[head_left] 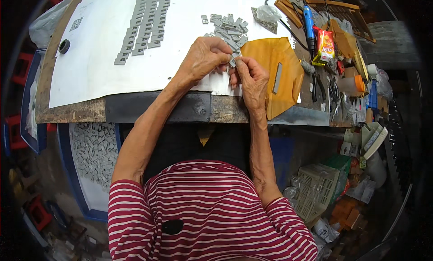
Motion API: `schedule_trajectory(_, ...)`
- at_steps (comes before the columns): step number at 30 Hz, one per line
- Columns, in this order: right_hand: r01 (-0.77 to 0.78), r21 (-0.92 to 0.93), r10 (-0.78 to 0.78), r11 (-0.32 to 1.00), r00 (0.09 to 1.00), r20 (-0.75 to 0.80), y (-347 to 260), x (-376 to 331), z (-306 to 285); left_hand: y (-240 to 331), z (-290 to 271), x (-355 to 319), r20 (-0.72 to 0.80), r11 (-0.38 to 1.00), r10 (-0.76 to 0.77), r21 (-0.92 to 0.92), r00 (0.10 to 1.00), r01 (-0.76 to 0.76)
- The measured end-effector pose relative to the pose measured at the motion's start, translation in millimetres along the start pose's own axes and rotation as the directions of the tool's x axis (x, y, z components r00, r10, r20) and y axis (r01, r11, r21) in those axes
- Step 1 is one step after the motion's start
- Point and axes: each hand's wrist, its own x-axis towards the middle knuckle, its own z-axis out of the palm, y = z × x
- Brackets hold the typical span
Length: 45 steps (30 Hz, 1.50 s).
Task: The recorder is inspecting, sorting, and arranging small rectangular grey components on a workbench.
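Left hand [204, 58] and right hand [251, 78] both pinch one small grey part [232, 61] near the surface's [72, 111] front edge; loose grey pieces [229, 30] behind, cluttered right end.

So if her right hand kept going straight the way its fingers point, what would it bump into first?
Probably the loose pile of small grey pieces just beyond the right hand, past the small grey piece it pinches with the left hand; depth is unclear.

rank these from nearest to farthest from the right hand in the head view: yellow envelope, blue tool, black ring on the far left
1. Yellow envelope, just right of the right hand, lying on the table edge.
2. Blue tool, up and to the right, at the back of the table.
3. Black ring, far across on the left edge of the white sheet.
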Motion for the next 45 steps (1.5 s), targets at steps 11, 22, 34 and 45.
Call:
schedule_trajectory(11, 0.026, 0.036, -0.026, 0.999, 1.000, -0.006, -1.2, -1.4, -0.8, -0.3, -3.8, 0.4, 0.035, 0.998, -0.058, 0.018, 0.998, 0.057)
schedule_trajectory(22, 0.054, 0.035, -0.054, 0.998, 0.999, -0.002, -0.2, -1.8, -4.3, 1.3, -2.0, 0.0, 0.035, 0.999, -0.051, 0.017, 0.998, 0.051)
schedule_trajectory(34, 0.059, 0.058, -0.058, 0.997, 0.998, -0.022, 0.5, -1.9, -3.3, -0.2, -2.3, 0.3, 0.028, 0.999, -0.047, -0.005, 0.999, 0.047)
schedule_trajectory(45, 0.041, 0.016, -0.040, 0.999, 0.999, -0.022, -0.9, -3.0, -3.4, -1.8, -2.5, 0.9, 0.035, 0.999, -0.045, -0.027, 0.998, 0.046)
